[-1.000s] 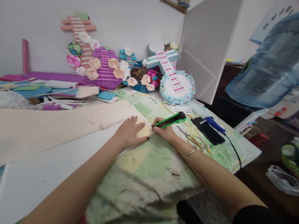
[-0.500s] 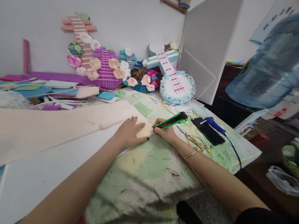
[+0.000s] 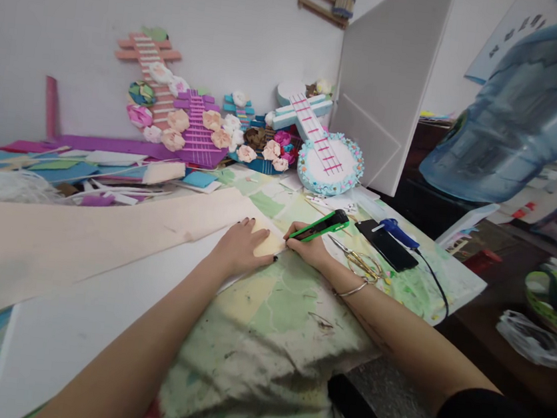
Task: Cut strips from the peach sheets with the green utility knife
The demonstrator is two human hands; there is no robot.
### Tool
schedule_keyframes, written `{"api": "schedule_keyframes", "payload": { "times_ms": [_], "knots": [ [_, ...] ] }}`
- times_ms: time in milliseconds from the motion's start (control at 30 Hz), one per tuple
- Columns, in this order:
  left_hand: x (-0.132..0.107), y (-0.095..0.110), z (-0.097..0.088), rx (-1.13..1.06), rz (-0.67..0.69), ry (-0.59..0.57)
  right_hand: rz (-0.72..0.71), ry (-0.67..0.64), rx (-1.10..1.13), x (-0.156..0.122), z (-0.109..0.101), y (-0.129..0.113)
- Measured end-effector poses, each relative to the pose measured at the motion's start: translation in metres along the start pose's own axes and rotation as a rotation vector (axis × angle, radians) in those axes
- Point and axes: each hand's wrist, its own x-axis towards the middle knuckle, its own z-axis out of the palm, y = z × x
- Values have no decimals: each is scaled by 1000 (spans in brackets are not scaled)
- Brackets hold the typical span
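Note:
My left hand (image 3: 244, 249) lies flat with fingers spread, pressing down the near end of a long cream foam sheet (image 3: 78, 240) that rests on a white board (image 3: 94, 322). My right hand (image 3: 308, 245) is closed round a green and black utility knife (image 3: 320, 224), its tip at the sheet's end, just right of my left fingertips. Both forearms reach in from the lower edge.
Gold scissors (image 3: 360, 262), a black phone (image 3: 388, 245) and a blue glue gun (image 3: 399, 233) with its cord lie right of my hands. Foam guitar crafts (image 3: 329, 161) with paper flowers lean on the wall. A white panel (image 3: 388, 80) and a water bottle (image 3: 521, 109) stand right.

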Motion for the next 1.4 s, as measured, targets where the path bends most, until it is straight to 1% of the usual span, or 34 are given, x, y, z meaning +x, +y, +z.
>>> {"api": "schedule_keyframes", "payload": {
  "times_ms": [233,500,633,767,833,967,1033,1100,1167,1233,1333,1400],
  "knots": [
    [0,2,-3,16,2,-16,15,9,20,-1,-1,-2],
    [-3,5,-4,36,10,-35,-20,172,71,1,-9,-15],
    [-4,8,-6,33,4,-55,-50,199,54,14,-7,-20],
    [-3,9,-8,13,8,-80,-67,189,78,40,-2,-25],
    [-4,8,-9,1,10,-92,-83,168,119,56,3,-28],
    [-5,4,-13,-53,26,-132,-81,75,215,90,16,-33],
    [-7,1,-16,-93,40,-150,-17,11,295,106,24,-29],
    [-8,-1,-18,-115,50,-166,91,-114,397,120,31,-22],
    [-9,-2,-19,-126,56,-179,193,-201,488,131,37,-13],
    [-10,-3,-19,-139,59,-179,267,-245,551,137,43,-6],
    [-10,-7,-18,-173,68,-184,336,-268,588,135,51,-1],
    [-10,-11,-18,-188,77,-200,370,-237,584,131,55,-1]
  ]
}}
